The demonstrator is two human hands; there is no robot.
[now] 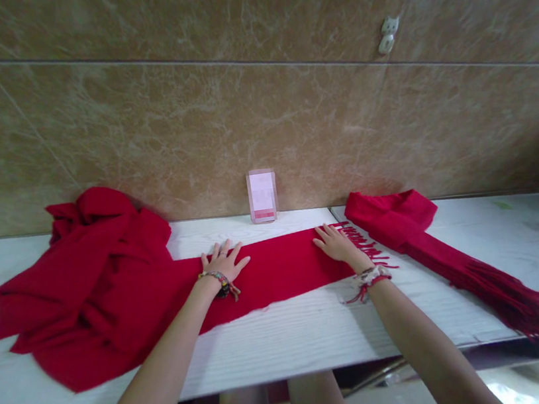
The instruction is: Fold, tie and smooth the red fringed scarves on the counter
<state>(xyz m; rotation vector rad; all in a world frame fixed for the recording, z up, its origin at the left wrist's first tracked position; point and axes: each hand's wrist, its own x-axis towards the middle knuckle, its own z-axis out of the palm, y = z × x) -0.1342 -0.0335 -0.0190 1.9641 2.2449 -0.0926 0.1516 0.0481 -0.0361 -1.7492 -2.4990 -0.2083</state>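
A red scarf lies stretched flat across the white table, with a fringe at its right end. My left hand rests palm down on its upper edge, fingers spread. Near the fringed end, my right hand lies flat on the cloth with its fingers apart. To the left, the cloth runs into a large crumpled heap of red fabric. Whether heap and scarf are one piece I cannot tell. A second red scarf, folded over at the top, lies to the right with its long fringe reaching the front edge.
Against the brown tiled wall stands a small card or box, its face blurred. A white cat-shaped hook is fixed to the wall. The white wood-grain table is narrow, and my legs are below its front edge.
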